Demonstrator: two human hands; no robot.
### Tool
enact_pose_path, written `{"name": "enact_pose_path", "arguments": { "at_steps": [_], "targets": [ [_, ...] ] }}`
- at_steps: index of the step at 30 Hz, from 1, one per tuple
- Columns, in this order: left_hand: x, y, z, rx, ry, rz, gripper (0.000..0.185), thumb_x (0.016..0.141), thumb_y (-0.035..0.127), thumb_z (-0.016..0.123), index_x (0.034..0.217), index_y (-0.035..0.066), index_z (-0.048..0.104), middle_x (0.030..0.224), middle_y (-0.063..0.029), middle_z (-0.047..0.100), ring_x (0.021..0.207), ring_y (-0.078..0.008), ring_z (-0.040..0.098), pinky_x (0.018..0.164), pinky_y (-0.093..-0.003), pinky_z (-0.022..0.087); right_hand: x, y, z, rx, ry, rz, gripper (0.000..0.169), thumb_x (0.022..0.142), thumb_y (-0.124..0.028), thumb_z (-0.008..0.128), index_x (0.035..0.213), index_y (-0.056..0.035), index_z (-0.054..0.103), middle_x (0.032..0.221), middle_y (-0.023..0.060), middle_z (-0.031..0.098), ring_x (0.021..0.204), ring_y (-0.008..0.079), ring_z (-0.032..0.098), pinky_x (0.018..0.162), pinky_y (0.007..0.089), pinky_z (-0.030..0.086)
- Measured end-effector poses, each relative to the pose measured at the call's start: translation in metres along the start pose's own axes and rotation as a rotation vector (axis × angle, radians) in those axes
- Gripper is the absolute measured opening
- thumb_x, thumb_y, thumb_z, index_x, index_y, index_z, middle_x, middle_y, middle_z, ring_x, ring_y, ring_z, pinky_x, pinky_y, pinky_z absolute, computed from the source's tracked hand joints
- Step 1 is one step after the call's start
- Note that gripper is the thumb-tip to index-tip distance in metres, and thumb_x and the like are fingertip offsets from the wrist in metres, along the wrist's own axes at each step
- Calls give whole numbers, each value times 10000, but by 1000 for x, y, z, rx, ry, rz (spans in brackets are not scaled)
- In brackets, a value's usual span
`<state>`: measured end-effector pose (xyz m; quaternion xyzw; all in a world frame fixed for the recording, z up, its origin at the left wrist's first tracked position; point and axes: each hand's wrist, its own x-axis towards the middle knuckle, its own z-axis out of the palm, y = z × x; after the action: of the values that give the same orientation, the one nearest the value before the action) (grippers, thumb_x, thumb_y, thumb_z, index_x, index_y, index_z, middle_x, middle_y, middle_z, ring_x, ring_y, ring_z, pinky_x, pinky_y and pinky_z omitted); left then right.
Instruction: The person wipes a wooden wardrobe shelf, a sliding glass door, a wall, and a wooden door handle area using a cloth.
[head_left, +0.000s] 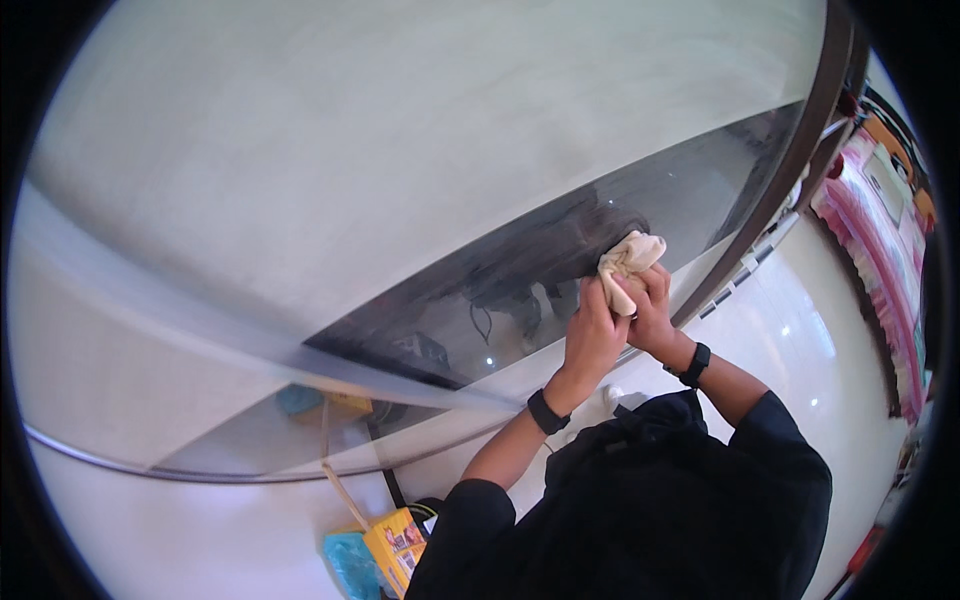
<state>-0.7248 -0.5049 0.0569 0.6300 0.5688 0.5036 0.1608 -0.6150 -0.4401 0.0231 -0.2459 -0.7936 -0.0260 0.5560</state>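
My left hand (598, 330) and my right hand (651, 309) are close together, both gripping a bunched cream cloth (632, 257). The cloth lies over a dark glossy strip (525, 247) that crosses a large pale panel (390, 150), which looks like a wardrobe door. Smeary streaks and reflections show on the strip around the cloth. Folds of fabric and my fingers hide part of the cloth. Each wrist bears a black band.
A dark brown frame (787, 165) edges the panel on the right. Beyond the glossy floor (795, 345) stands a bed with a pink frilled cover (881, 247). Near my left elbow are a yellow printed box (394, 536) and a blue plastic bag (351, 564).
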Motion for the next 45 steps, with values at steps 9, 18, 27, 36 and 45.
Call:
{"name": "enact_pose_path", "arguments": {
  "at_steps": [9,18,27,36,45],
  "targets": [
    [-50,-41,-13,104,119,-146,489,761,117,694,1155,-20,439,1050,-214,547,991,-354,571,831,-387,454,-23,-9,26,211,-279,-118,542,691,-302,728,1203,-189,590,1055,52,506,1029,255,451,906,420,336],
    [-15,-1,32,109,316,-278,626,701,40,687,1208,-12,324,1129,-185,455,1051,-270,491,928,-381,391,18,42,3,311,-145,-302,475,715,-235,671,1188,-225,622,1090,11,516,1040,224,462,942,386,373],
    [100,64,162,450,222,318,541,688,81,748,1084,-20,394,988,-212,551,830,-394,586,672,-461,506,16,201,-51,529,261,-256,253,784,-222,694,1035,-235,667,1167,56,514,1097,238,453,922,343,364],
    [145,59,295,357,-18,280,427,767,97,695,1100,-3,447,986,-192,550,832,-365,620,614,-403,546,-43,337,-117,179,192,-163,482,722,-329,760,1157,-235,576,1149,83,466,1078,281,450,889,384,364],
    [182,124,305,180,33,438,687,769,195,702,1319,-33,360,1240,-245,402,1126,-393,470,903,-422,433,59,351,-145,89,557,-128,615,615,-372,792,1137,-172,536,1032,115,456,909,273,437,786,384,358]
  ]
}}
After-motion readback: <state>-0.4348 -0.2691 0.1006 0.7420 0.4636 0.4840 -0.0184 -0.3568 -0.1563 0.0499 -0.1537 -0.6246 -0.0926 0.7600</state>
